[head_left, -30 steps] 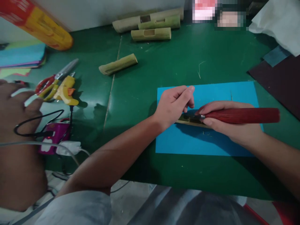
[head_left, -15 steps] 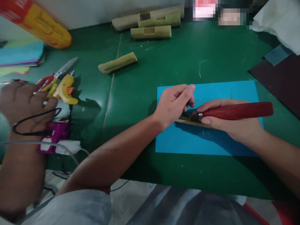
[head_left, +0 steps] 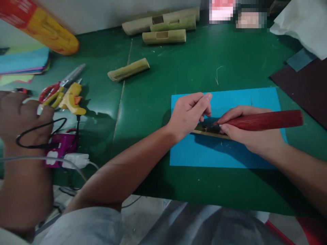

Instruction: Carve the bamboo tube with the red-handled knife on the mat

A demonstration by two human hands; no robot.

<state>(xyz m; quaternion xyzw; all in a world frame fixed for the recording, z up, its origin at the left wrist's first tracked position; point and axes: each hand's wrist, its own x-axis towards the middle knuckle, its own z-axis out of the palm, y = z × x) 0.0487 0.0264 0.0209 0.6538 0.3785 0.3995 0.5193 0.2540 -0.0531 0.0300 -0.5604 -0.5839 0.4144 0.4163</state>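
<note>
On a blue sheet of paper [head_left: 186, 156] lies a split bamboo piece [head_left: 213, 133], its hollow side facing up. My left hand [head_left: 190, 110] is curled over the piece's left end, thumb against the forefinger. In my right hand [head_left: 245, 122] is a carving tool [head_left: 270, 119] with a thick red handle pointing right. Its metal end sits at the bamboo's hollow, and my fingers hide most of the tip. The bamboo's right end is covered by my right hand. Small shavings are scattered on the paper below the bamboo.
Notched bamboo tubes [head_left: 165, 36] lie at the back, with another bamboo piece [head_left: 129, 69] nearer. At left are scissors [head_left: 73, 75], a yellow glue gun [head_left: 74, 98], a purple power adapter [head_left: 61, 146] with cables, and another person's hand [head_left: 24, 115]. Dark sheets [head_left: 304, 85] lie at right.
My right hand has tilted the carving tool slightly, its handle end shifting right, and its metal end is less visible. My left hand stays put. The other person's hand has shifted slightly left.
</note>
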